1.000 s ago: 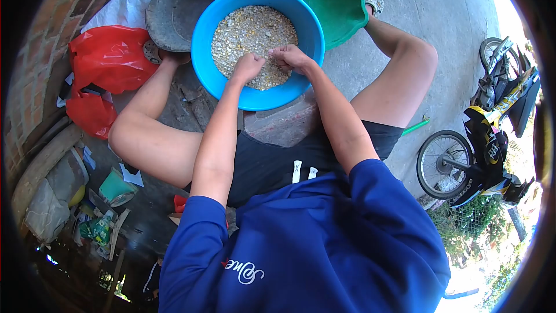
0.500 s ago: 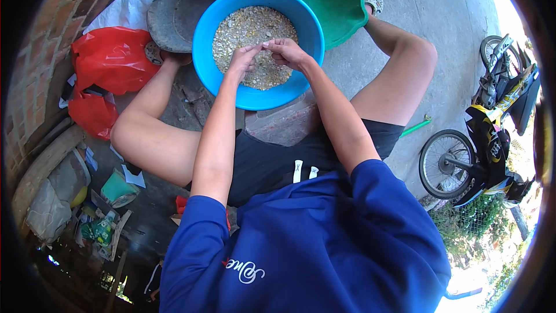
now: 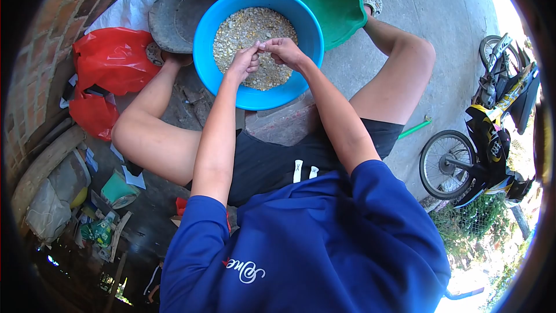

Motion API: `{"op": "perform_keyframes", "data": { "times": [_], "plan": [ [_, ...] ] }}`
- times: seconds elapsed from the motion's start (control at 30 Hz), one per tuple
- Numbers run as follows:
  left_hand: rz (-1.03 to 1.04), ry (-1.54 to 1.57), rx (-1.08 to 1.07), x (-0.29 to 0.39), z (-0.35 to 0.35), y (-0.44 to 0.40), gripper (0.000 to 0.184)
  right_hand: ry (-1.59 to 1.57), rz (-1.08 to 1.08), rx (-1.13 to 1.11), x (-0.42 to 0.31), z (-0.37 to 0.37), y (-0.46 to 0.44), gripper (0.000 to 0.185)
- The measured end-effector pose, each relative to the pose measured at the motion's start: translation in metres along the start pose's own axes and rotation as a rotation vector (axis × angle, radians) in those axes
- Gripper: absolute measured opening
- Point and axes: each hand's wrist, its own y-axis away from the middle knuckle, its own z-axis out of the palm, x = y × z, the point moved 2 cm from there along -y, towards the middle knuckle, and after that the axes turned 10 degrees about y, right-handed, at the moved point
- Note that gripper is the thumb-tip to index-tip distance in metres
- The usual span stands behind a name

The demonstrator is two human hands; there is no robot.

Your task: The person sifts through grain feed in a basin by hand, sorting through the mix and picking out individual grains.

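Note:
A round blue basin (image 3: 202, 72) stands between my legs with a layer of coarse, pale yellow and whitish grain (image 3: 246, 26) in it. Over the grain, my left hand (image 3: 245, 62) is closed, its thumb and forefinger pinched at the tip. My right hand (image 3: 284, 52) meets it there, also in a pinch, so the fingertips of both hands touch. Whatever sits between them is too small to make out. Both hands hang above the grain, inside the basin's rim.
Behind the basin are a dark, worn basin (image 3: 182, 6) and a green basin (image 3: 324, 0). Red plastic bags (image 3: 113, 61) lie at the left by a brick wall (image 3: 43, 52). A motorcycle (image 3: 486, 145) stands at the right, and a green stick (image 3: 414, 127) lies on the concrete.
Both hands have shifted slightly to the left, fingertips still together. The basin and the things around it look the same.

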Motion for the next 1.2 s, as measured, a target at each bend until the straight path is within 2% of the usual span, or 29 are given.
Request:
{"op": "perform_keyframes", "data": {
  "times": [0.2, 0.3, 0.4, 0.5, 0.6, 0.7, 0.8, 0.9, 1.0, 1.2],
  "plan": [
    [-0.051, 0.079, 0.038, -0.002, 0.000, -0.004, 0.038, -0.109, 0.036, 0.018, 0.005, -0.006, 0.000, 0.024],
    [-0.034, 0.047, 0.055, -0.003, -0.002, -0.004, 0.038, -0.030, 0.076, 0.164, 0.017, -0.016, -0.004, 0.023],
    [0.021, -0.073, 0.127, -0.004, -0.005, -0.002, 0.038, 0.317, 0.056, 0.400, 0.034, -0.027, -0.016, 0.023],
    [0.078, -0.185, 0.185, -0.003, -0.007, 0.000, 0.037, 0.603, -0.035, 0.484, 0.036, -0.030, -0.015, 0.022],
    [0.057, -0.258, 0.300, -0.004, -0.011, -0.002, 0.037, 0.767, -0.059, 0.463, 0.030, -0.022, -0.006, 0.021],
    [0.084, -0.259, 0.316, -0.009, -0.017, -0.007, 0.034, 0.915, -0.102, 0.391, 0.025, -0.010, -0.001, 0.019],
    [0.135, -0.483, 0.329, -0.012, -0.031, -0.018, 0.029, 1.045, -0.120, 0.423, 0.026, 0.000, 0.000, 0.020],
    [0.429, -0.772, 0.365, -0.020, -0.036, -0.026, 0.021, 1.093, -0.077, 0.383, 0.026, 0.004, 0.002, 0.024],
    [0.331, -0.938, 0.389, -0.018, -0.034, -0.023, 0.020, 1.144, -0.095, 0.369, 0.030, 0.007, 0.001, 0.024],
    [0.325, -1.228, 0.410, -0.017, -0.022, -0.016, 0.019, 1.156, -0.069, 0.384, 0.030, 0.013, -0.001, 0.022]
  ]
}}
